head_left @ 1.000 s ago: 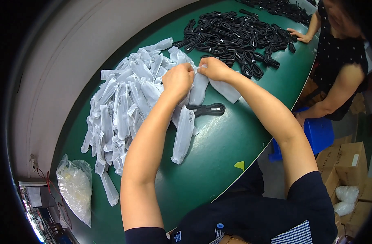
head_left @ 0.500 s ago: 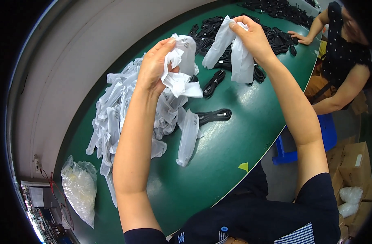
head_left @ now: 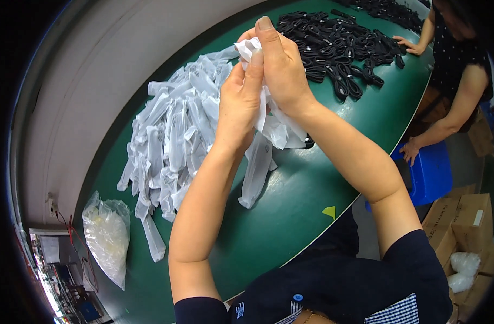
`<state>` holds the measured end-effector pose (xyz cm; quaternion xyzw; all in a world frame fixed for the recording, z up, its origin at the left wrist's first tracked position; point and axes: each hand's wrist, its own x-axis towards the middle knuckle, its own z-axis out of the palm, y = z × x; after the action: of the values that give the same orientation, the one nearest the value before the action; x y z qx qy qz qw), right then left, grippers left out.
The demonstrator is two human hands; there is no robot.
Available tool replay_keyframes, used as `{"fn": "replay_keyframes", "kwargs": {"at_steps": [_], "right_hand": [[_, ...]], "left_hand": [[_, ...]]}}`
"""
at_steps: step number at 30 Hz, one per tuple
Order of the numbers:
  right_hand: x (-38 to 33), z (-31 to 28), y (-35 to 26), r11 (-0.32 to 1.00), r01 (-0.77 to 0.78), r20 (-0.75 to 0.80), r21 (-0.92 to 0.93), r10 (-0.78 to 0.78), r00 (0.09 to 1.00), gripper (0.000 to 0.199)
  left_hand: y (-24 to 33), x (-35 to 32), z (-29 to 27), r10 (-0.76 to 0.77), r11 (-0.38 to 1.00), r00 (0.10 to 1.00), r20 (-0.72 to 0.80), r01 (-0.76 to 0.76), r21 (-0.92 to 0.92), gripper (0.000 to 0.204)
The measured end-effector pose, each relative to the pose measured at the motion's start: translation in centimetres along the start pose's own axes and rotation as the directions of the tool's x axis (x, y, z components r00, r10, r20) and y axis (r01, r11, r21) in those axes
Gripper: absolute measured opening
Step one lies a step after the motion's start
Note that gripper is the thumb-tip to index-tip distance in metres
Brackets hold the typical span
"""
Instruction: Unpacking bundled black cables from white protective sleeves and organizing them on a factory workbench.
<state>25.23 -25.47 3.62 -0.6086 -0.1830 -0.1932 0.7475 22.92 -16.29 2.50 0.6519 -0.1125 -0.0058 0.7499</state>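
Currently, a bunch of crumpled white sleeves [head_left: 274,131] is held up between both hands, above the table [head_left: 290,216], at the near right edge of the sleeve pile [head_left: 174,127]. The left hand [head_left: 240,102] is curled round the bunch, thumb up. The right hand [head_left: 285,70] is laid against it, thumb raised; its fingers are mostly hidden, so their grip cannot be told. White ends are seen poking out on top and hanging below.

For good handling, the thin material is probably best pressed evenly between the palms, not pulled, with hanging ends gathered in so that nothing is snagged or dropped.

Below, a single filled sleeve [head_left: 256,170] is laid on the table, and a bit of black cable [head_left: 309,141] is glimpsed by the right wrist. Farther off, coiled black cables [head_left: 339,54] are heaped; a co-worker's hand [head_left: 412,46] is rested beside them.
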Motion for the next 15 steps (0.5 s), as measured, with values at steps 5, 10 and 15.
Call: {"fn": "replay_keyframes", "kwargs": {"at_steps": [5,10,15], "right_hand": [[-0.2,2.3,1.1,0.938,0.320,0.042,-0.131,-0.318,0.947,0.057],[-4.1,4.1,-0.5,0.963,0.258,0.250,-0.073,-0.233,0.940,0.056],[-4.4,-0.3,-1.9,0.888,0.325,0.417,-0.326,-0.173,0.892,0.025]], "left_hand": [[-0.3,-1.8,-1.6,-0.075,0.991,0.994,-0.077,0.066,-0.118,0.051],[-2.2,-3.3,-4.1,0.214,0.966,0.974,-0.072,-0.199,0.167,0.030],[3.5,-9.3,-11.8,0.135,0.907,0.979,-0.152,-0.060,0.416,0.034]]}}
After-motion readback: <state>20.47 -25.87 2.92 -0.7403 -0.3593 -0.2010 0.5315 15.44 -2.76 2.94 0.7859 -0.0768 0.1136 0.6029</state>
